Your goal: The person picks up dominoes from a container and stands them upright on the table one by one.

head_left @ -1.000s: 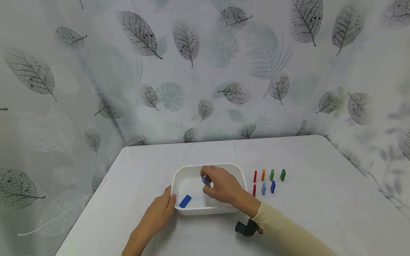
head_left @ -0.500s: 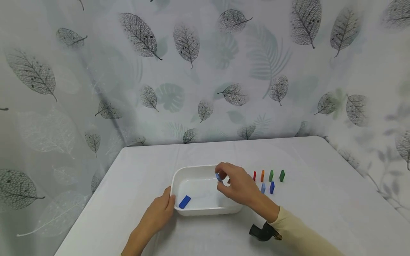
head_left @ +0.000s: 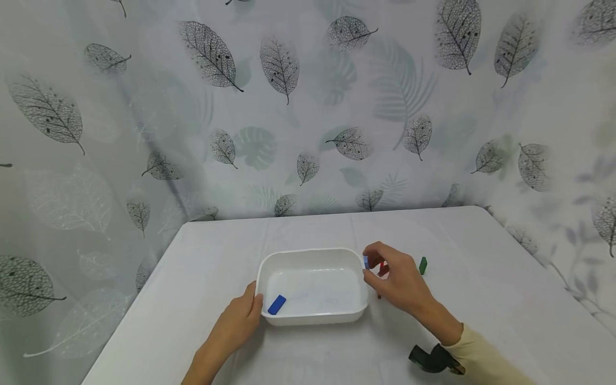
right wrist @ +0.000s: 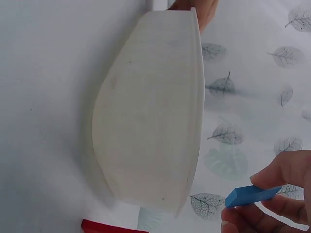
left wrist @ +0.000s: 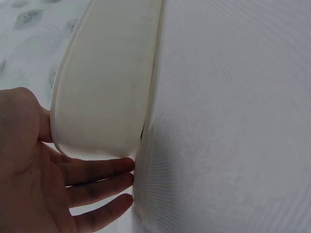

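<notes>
Between thumb and fingers, my right hand [head_left: 404, 280] pinches a light blue block [right wrist: 250, 195], held in the air just outside the right rim of a white plastic tub [head_left: 317, 320]. My left hand [head_left: 239, 316] holds the tub's left end, with the thumb at the rim and the other fingers along the outer wall [left wrist: 99, 111]. A dark blue block [head_left: 276, 305] lies flat inside the tub, near its front left corner. Beyond my right hand, a dark green block [head_left: 423, 266] stands on the table. My right hand mostly covers the other blocks there.
A white cloth covers the table [head_left: 221, 251]. Leaf-patterned curtains [head_left: 308, 107] hang behind it and at both sides. A red block [right wrist: 112, 227] shows low in the right wrist view. Strapped at my right wrist is a black device [head_left: 435, 359].
My right hand has moved right, from above the tub to past its right rim, still pinching the light blue block. My left hand stays at the tub.
</notes>
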### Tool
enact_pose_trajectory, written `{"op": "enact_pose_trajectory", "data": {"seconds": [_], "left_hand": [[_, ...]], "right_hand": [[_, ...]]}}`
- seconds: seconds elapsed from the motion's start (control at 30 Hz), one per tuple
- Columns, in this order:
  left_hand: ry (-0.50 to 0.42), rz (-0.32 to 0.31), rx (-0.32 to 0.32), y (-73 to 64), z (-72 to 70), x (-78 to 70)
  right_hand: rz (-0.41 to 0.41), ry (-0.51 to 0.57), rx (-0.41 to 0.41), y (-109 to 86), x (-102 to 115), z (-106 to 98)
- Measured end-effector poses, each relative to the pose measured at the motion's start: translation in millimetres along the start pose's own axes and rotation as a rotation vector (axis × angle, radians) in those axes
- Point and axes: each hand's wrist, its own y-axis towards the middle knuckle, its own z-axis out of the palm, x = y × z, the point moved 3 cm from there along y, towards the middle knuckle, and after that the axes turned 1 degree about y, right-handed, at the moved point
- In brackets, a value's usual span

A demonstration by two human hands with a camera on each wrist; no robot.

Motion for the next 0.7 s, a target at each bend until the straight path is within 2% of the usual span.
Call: {"op": "enact_pose_trajectory", "data": {"seconds": [0.33, 0.57, 0.7], "left_hand": [[-0.013, 0.001, 0.012, 1.3, 1.2, -0.4], [0.008, -0.01, 0.006, -0.5, -3.4, 3.3], [-0.004, 0.002, 0.005, 0.6, -1.1, 4.2]], "right_hand": [[0.031, -0.071, -0.068, -13.0, -16.1, -21.1], [0.027, -0.089, -0.08, -21.9, -25.4, -23.9], [0.028, -0.113, -0.094, -27.7, -32.6, -28.4]]}}
